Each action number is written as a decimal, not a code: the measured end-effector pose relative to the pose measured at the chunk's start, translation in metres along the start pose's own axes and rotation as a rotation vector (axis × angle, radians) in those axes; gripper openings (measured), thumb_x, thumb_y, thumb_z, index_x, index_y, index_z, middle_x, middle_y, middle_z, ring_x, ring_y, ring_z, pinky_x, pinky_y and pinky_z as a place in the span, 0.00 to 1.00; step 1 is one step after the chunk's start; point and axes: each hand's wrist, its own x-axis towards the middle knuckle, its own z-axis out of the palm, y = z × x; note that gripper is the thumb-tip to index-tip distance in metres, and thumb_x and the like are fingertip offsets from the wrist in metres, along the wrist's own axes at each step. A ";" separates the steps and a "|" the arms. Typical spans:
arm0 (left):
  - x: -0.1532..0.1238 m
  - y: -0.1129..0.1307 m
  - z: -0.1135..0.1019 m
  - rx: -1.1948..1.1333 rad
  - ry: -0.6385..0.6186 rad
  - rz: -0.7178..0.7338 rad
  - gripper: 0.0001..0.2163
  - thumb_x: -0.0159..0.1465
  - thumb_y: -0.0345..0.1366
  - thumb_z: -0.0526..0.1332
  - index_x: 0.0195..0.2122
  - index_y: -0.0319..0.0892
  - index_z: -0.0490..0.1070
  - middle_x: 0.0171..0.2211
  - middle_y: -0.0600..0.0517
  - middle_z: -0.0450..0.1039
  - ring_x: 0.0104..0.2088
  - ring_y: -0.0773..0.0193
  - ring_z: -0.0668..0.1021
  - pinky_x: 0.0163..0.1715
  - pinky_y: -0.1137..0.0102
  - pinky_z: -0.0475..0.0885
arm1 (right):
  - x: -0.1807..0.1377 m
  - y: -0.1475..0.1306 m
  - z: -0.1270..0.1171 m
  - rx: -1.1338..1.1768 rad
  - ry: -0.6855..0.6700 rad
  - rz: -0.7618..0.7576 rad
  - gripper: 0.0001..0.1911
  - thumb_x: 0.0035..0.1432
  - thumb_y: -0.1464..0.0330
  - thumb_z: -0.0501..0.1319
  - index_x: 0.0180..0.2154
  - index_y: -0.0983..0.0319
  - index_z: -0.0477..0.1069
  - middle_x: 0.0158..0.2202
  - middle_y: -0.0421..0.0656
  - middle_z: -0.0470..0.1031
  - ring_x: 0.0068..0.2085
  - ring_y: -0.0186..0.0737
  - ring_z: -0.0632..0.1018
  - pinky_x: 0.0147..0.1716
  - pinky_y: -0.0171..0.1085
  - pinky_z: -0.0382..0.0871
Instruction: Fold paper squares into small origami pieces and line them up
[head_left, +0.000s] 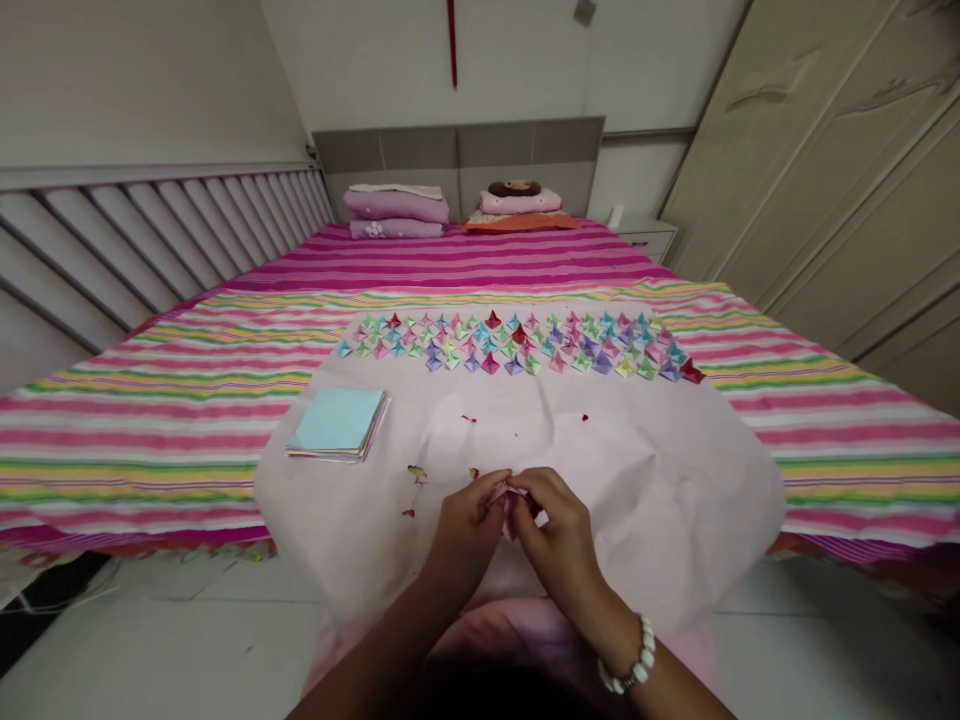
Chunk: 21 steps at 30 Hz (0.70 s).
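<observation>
Between my two hands is a small pink piece of folded paper [509,508], partly hidden by my fingers. My left hand [472,520] pinches its left side, and my right hand [555,515], with a white beaded bracelet on the wrist, pinches the right. Both hands hover over a pale pink sheet [675,480] at the bed's near edge. To the left lies a stack of square paper [337,420] with a light blue sheet on top. Along the sheet's far side stand rows of several small folded paper shapes [489,364] in many colours.
The sheet rests on a bed with a striped cover [150,400]. Folded purple bedding [397,206] and a second pile [520,204] sit by the headboard [495,150]. A white railing [187,230] runs left; a wardrobe [840,190] stands right.
</observation>
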 end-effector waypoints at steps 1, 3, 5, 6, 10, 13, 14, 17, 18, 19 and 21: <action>0.000 0.000 -0.001 -0.029 -0.019 -0.013 0.15 0.58 0.29 0.55 0.44 0.42 0.76 0.25 0.54 0.77 0.30 0.63 0.77 0.33 0.70 0.73 | 0.001 0.001 -0.001 0.041 0.007 0.021 0.13 0.54 0.78 0.54 0.34 0.59 0.74 0.32 0.44 0.74 0.35 0.40 0.75 0.34 0.38 0.71; 0.000 0.001 -0.004 -0.068 -0.032 -0.040 0.16 0.57 0.29 0.55 0.44 0.42 0.76 0.29 0.53 0.78 0.31 0.63 0.78 0.35 0.69 0.73 | 0.003 0.004 -0.004 0.141 0.004 0.071 0.13 0.52 0.78 0.55 0.33 0.59 0.74 0.34 0.44 0.74 0.35 0.39 0.76 0.33 0.37 0.71; 0.000 0.003 -0.008 -0.091 -0.034 -0.058 0.17 0.55 0.28 0.55 0.43 0.42 0.77 0.34 0.52 0.80 0.35 0.62 0.78 0.39 0.68 0.72 | 0.004 0.006 -0.005 0.236 -0.009 0.113 0.13 0.49 0.78 0.55 0.32 0.59 0.75 0.35 0.44 0.74 0.35 0.39 0.77 0.33 0.37 0.71; 0.000 0.005 -0.010 -0.102 -0.041 -0.064 0.17 0.55 0.28 0.55 0.43 0.42 0.77 0.36 0.51 0.80 0.37 0.62 0.78 0.41 0.68 0.72 | 0.004 0.007 -0.006 0.273 -0.014 0.126 0.13 0.48 0.78 0.56 0.32 0.60 0.75 0.35 0.44 0.75 0.36 0.40 0.77 0.33 0.36 0.71; -0.001 0.012 -0.016 -0.202 -0.102 -0.151 0.18 0.51 0.28 0.60 0.43 0.41 0.78 0.36 0.50 0.80 0.38 0.60 0.78 0.44 0.65 0.71 | 0.003 0.007 -0.009 0.327 -0.039 0.156 0.14 0.47 0.78 0.56 0.32 0.59 0.76 0.38 0.45 0.75 0.39 0.41 0.77 0.36 0.38 0.72; -0.001 0.014 -0.018 -0.332 -0.091 -0.281 0.14 0.54 0.36 0.63 0.41 0.39 0.78 0.33 0.48 0.80 0.36 0.60 0.78 0.39 0.66 0.71 | 0.002 0.005 -0.010 0.328 -0.070 0.167 0.14 0.47 0.78 0.56 0.32 0.59 0.76 0.39 0.46 0.74 0.40 0.41 0.76 0.38 0.39 0.72; 0.000 0.013 -0.018 -0.356 -0.073 -0.307 0.14 0.55 0.39 0.63 0.39 0.38 0.78 0.32 0.48 0.79 0.35 0.60 0.78 0.37 0.66 0.71 | 0.002 0.004 -0.011 0.328 -0.084 0.164 0.14 0.47 0.78 0.56 0.32 0.59 0.76 0.40 0.46 0.73 0.41 0.42 0.76 0.39 0.40 0.72; 0.001 0.008 -0.017 -0.369 0.022 -0.303 0.14 0.50 0.42 0.68 0.34 0.37 0.78 0.29 0.48 0.79 0.32 0.61 0.78 0.35 0.68 0.71 | 0.001 0.001 -0.013 0.327 -0.148 0.139 0.13 0.49 0.77 0.56 0.33 0.59 0.76 0.42 0.47 0.73 0.43 0.43 0.76 0.41 0.41 0.71; 0.002 0.006 -0.016 -0.377 0.059 -0.288 0.15 0.47 0.40 0.70 0.34 0.37 0.77 0.29 0.48 0.79 0.32 0.61 0.78 0.35 0.67 0.71 | 0.001 0.000 -0.013 0.331 -0.166 0.132 0.11 0.51 0.75 0.57 0.34 0.59 0.76 0.43 0.47 0.72 0.44 0.43 0.75 0.42 0.42 0.71; 0.002 0.004 -0.016 -0.394 0.092 -0.277 0.17 0.45 0.39 0.72 0.35 0.37 0.77 0.30 0.48 0.79 0.32 0.61 0.78 0.35 0.67 0.71 | 0.000 -0.001 -0.013 0.342 -0.170 0.136 0.10 0.52 0.73 0.58 0.35 0.59 0.75 0.44 0.48 0.72 0.44 0.44 0.75 0.41 0.41 0.70; 0.003 0.002 -0.014 -0.436 0.143 -0.267 0.23 0.43 0.38 0.73 0.40 0.37 0.75 0.30 0.48 0.79 0.31 0.61 0.79 0.35 0.67 0.72 | 0.000 -0.001 -0.011 0.396 -0.142 0.196 0.08 0.54 0.68 0.60 0.38 0.59 0.74 0.40 0.47 0.74 0.40 0.43 0.75 0.37 0.40 0.71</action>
